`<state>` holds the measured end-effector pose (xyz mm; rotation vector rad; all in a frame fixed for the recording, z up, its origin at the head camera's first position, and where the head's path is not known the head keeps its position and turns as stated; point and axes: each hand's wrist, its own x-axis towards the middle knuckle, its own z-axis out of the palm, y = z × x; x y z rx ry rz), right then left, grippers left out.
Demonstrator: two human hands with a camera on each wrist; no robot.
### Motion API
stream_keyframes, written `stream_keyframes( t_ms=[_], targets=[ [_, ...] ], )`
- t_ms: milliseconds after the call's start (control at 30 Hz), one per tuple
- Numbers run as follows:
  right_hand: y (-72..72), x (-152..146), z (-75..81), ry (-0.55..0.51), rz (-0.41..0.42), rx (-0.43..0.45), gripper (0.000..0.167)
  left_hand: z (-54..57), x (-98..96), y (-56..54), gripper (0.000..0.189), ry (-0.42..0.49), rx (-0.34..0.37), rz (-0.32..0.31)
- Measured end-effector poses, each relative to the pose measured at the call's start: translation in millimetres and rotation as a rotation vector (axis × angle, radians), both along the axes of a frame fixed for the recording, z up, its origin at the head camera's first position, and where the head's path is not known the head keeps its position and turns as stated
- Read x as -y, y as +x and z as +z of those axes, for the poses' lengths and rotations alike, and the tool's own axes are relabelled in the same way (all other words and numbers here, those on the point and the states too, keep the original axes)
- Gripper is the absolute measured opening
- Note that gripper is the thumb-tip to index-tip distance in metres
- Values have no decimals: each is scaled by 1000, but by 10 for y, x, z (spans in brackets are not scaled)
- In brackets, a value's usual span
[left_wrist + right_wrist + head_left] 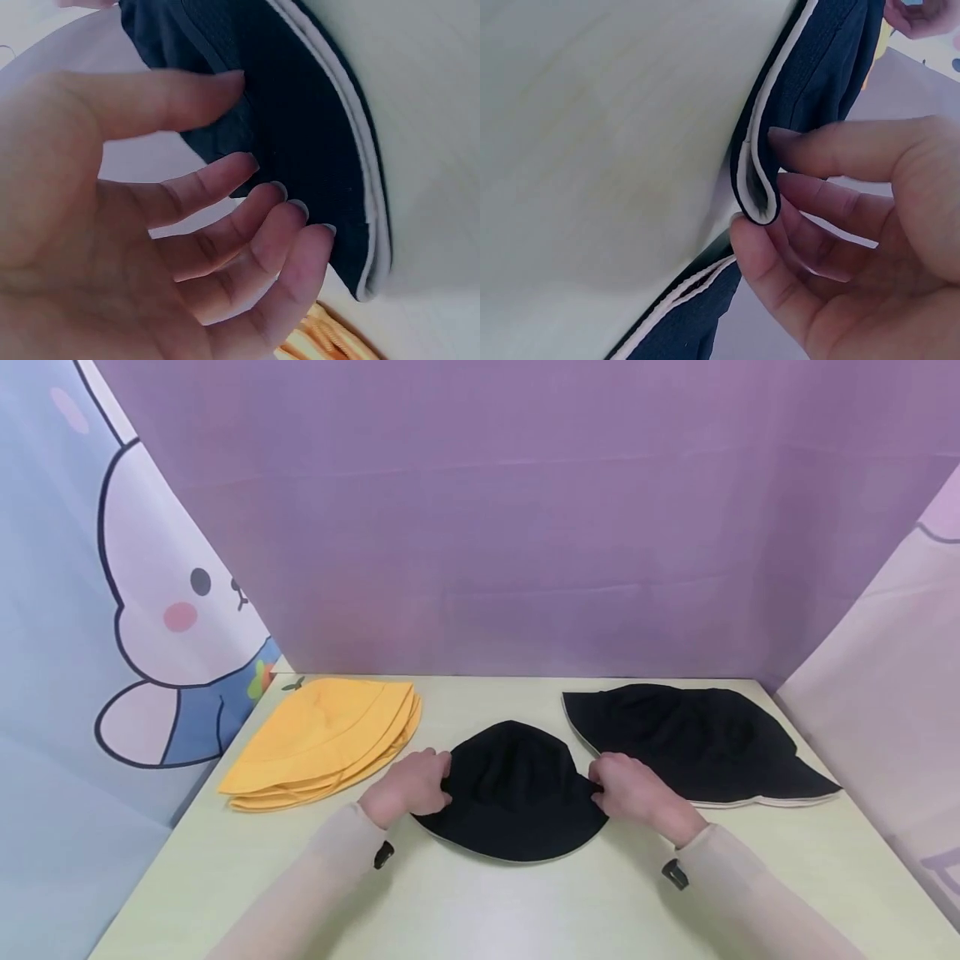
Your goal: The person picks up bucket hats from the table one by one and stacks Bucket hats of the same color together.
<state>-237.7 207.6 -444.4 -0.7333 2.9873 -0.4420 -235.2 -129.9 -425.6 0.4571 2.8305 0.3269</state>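
A black bucket hat (512,814) lies folded flat in the middle of the table, its crown pointing away and its pale-edged brim towards me. At the hat's left side, my left hand (411,787) touches the cloth with thumb and fingertips. The left wrist view shows a gap between that thumb (176,97) and the loosely bent fingers. On the opposite side my right hand (636,792) pinches the folded end of the brim (759,196), thumb on one face and fingers around the fold.
Several yellow bucket hats (322,735) lie stacked at the left. More black hat cloth with pale edging (697,752) lies flat at the right, close to my right hand. A purple curtain (510,527) hangs behind the pale table (510,910), and patterned cloths flank it.
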Motion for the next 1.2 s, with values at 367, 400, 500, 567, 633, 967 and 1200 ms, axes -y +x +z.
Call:
stream_keyframes(
  t_ms=[367,400,500,567,633,967,1200],
  targets=[
    [-31,-127,-18,-77,13,13,6,-76,-118,-15,49,-69,78,84],
    [-36,-164,1,-85,9,3,6,-82,-134,-18,50,-78,75,82],
    [-51,-311,75,-112,-10,-38,9,-96,-160,-36,48,-97,75,85],
    [-65,-433,124,-127,-35,-61,7,-99,-162,-44,47,-103,81,85],
    [-80,-575,166,-134,-66,-69,5,-94,-156,-51,49,-102,90,81],
    [-159,-1278,279,-52,-284,14,12,-80,-146,-51,50,-118,94,81],
    [-225,-1682,313,26,-411,135,18,-55,-152,-43,53,-142,90,97]
  ],
)
